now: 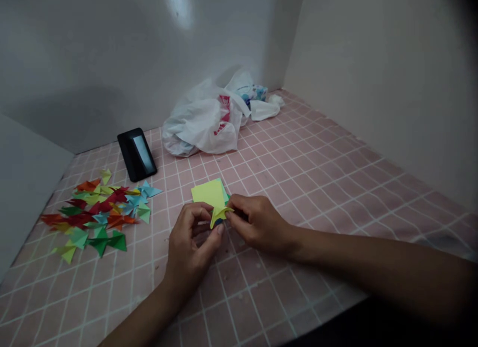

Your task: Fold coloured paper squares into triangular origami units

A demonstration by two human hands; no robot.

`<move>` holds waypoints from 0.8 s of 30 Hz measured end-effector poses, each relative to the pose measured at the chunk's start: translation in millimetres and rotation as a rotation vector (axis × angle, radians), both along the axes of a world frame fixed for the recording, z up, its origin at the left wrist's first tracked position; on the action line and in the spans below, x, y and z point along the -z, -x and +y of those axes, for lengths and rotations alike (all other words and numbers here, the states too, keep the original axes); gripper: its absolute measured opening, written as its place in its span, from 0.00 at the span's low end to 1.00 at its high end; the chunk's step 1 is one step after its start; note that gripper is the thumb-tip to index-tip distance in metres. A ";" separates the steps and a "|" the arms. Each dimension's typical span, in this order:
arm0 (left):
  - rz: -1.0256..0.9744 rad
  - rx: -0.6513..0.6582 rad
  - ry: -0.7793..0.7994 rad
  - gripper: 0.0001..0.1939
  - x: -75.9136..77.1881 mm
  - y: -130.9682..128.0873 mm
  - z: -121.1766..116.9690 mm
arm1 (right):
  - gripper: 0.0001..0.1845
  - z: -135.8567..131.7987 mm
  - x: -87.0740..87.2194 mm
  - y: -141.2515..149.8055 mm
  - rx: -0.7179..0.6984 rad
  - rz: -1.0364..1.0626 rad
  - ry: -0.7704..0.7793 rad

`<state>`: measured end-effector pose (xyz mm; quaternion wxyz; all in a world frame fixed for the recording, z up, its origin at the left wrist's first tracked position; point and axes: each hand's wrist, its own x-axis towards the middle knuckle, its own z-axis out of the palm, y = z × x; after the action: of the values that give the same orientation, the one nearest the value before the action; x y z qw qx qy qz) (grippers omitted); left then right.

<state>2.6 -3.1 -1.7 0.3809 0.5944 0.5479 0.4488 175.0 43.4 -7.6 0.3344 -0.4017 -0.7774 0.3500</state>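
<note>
A small yellow folded paper (219, 214) with pointed tips is held up between my two hands. My left hand (192, 237) has its fingers curled and its thumb raised from below, closed on the paper's left side. From the right, my right hand (257, 220) pinches the paper's other tip between thumb and fingers. Just behind them lies a stack of square paper sheets (207, 191), yellow on top with green and blue edges showing. My hands partly cover the stack.
To the left lies a spread of folded paper pieces (99, 207) in red, orange, green, yellow and blue. A black phone-like device (137, 155) rests behind them. White plastic bags (205, 120) sit by the back wall on the pink checked tablecloth (298, 163).
</note>
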 end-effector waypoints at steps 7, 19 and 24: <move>0.073 -0.044 0.077 0.07 -2.9 3.9 4.5 | 0.06 0.4 1.1 -3.2 -0.082 -0.071 -0.068; 0.022 0.002 0.164 0.07 1.8 2.9 5.0 | 0.06 1.3 0.5 -0.5 -0.084 0.117 0.086; 0.094 0.059 0.151 0.10 1.6 3.0 4.1 | 0.05 0.8 1.3 0.0 -0.102 0.144 0.104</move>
<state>-0.4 1.0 -3.3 0.4116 0.6004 0.5797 0.3662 175.0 44.2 -8.9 0.3498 -0.3522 -0.7515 0.4345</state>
